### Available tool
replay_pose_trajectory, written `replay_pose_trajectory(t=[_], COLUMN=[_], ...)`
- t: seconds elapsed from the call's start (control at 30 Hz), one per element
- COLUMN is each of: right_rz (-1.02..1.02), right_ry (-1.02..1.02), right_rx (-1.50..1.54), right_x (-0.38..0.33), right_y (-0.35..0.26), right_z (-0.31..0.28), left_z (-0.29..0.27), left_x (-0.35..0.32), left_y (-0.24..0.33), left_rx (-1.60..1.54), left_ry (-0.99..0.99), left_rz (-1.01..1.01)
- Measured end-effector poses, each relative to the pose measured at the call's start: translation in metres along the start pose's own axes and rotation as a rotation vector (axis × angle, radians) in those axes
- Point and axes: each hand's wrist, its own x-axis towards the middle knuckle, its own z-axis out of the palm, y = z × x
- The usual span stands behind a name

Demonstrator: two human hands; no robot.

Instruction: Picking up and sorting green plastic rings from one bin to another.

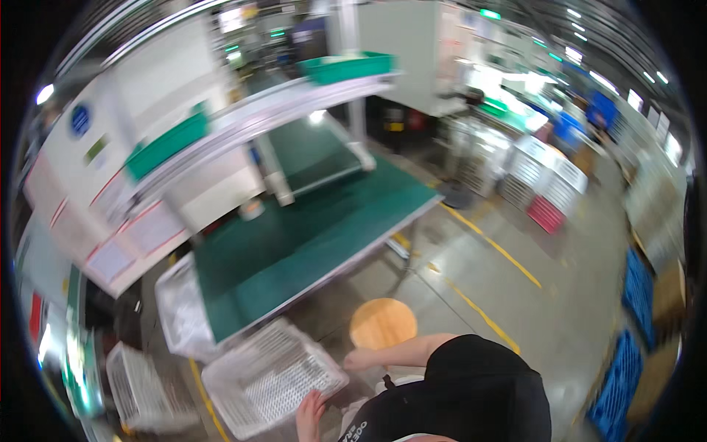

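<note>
While the view is blurred toward its rim, the main items read clearly enough: a white plastic basket (271,377) with perforated, grid-like walls and floor, rectangular with rounded corners, sits low at the near edge of the worktop (309,228), which is covered in a smooth dark green mat with a pale metal edge. Left hand (310,414) lies on the basket's near rim, fingers pointing up over the edge; whether it grips or only rests there cannot be told. Right hand (359,359) touches the basket's right corner, fingers curled at the rim, grip likewise uncertain. Basket therefore lies just ahead of and between both hands, tilted slightly off the worktop's line. A second white basket (180,309) of the same mesh pattern stands against the worktop's left end, and a third (140,390) lies further left, near the floor. A round wooden stool seat (382,323), light tan and smooth, sits just right of the first basket, close to the right forearm. To the right the grey floor (560,309) is open, marked by yellow lines, with blue crates (637,283) well apart at the far right.
</note>
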Motion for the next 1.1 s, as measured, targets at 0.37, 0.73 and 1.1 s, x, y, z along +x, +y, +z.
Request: replay_pose_trajectory(t=[0.37, 0.73, 1.1], right_rz=[0.714, 1.061, 0.647], right_ry=[0.145, 0.135, 0.213], right_rx=[0.294, 0.385, 0.533], right_x=[-0.318, -0.455, -0.634], right_y=[0.024, -0.005, 0.006], right_z=[0.162, 0.259, 0.42], left_z=[-0.026, 0.023, -0.011], left_x=[0.033, -0.047, -0.158], left_y=[-0.095, -0.175, -0.354], left_rx=[0.211, 0.317, 0.728], left_ry=[-0.288, -0.447, -0.571], left_rz=[-0.351, -0.356, -0.301])
